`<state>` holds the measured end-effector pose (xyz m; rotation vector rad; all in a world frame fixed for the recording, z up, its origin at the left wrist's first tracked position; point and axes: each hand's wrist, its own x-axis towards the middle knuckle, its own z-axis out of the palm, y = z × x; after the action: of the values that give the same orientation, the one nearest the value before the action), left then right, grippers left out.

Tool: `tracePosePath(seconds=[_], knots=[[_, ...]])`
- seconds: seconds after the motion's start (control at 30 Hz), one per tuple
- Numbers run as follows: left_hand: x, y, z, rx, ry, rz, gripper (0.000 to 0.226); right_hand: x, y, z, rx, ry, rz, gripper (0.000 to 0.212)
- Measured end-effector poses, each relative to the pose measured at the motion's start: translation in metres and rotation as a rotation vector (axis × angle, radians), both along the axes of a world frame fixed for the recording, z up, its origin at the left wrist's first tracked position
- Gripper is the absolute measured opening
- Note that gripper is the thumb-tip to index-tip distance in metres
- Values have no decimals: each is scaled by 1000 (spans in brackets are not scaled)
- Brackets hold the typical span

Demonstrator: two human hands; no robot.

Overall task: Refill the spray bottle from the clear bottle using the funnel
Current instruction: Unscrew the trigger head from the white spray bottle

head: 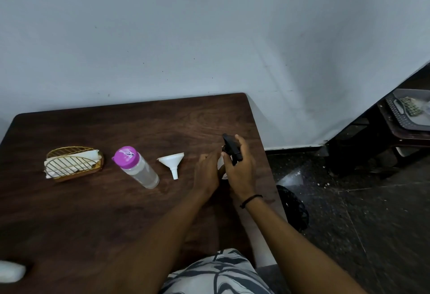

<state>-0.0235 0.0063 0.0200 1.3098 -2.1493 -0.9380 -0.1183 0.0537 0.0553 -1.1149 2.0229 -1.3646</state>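
While the spray bottle (221, 165) stands upright near the right edge of the dark wooden table (93, 212), I have both hands on it: my left hand (207, 172) is wrapped around the pale body, and my right hand (239, 168) is clamped on the black trigger head (230, 148) above. I judge the step in hand to be unscrewing that head, so the neck is open for filling. To do it well, the left hand should pin the body flat to the table while the right turns the collar rather than the trigger, then lifts straight up so the dip tube clears without tipping the bottle. The funnel (172, 162) lies on its side just left of my left hand, spout toward me, not touching either bottle. The clear bottle (139, 170) stands further left, its purple cap (125, 157) on, and liquid appears to be inside. A gold wire holder (73, 163) with white napkins sits at the far left, well apart. Limitations: my hands cover nearly all of the spray bottle, so its fill level and the collar cannot be made out, nor whether the head is already loose. A blurred white object (10, 271) is cut off at the lower left edge and I cannot identify it.
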Motion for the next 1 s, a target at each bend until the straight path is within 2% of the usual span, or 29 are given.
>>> tracePosePath(seconds=[0.07,0.2,0.27,0.4,0.6,0.63,0.77,1.0], knots=[[0,-2,-4,0,-31,-5,39,-6,3,0,-7,-34,31,66],[1,-2,-9,-27,-27,-7,24,-11,-1,7,-23,-134,76,78],[0,-3,-9,-43,-39,-3,19,-10,-4,8,-39,-143,82,78],[-4,-3,-4,-12,-30,4,34,-12,-4,3,-81,-193,16,68],[-2,-4,-2,2,-13,2,33,-14,-1,7,-98,-337,17,85],[-3,-4,-2,8,-20,7,33,-15,-2,8,-94,-330,9,82],[-4,-4,-5,16,-41,10,48,-14,-5,12,-76,-344,-77,46],[-4,-4,-5,25,-55,23,55,-21,1,21,-62,-339,-87,31]])
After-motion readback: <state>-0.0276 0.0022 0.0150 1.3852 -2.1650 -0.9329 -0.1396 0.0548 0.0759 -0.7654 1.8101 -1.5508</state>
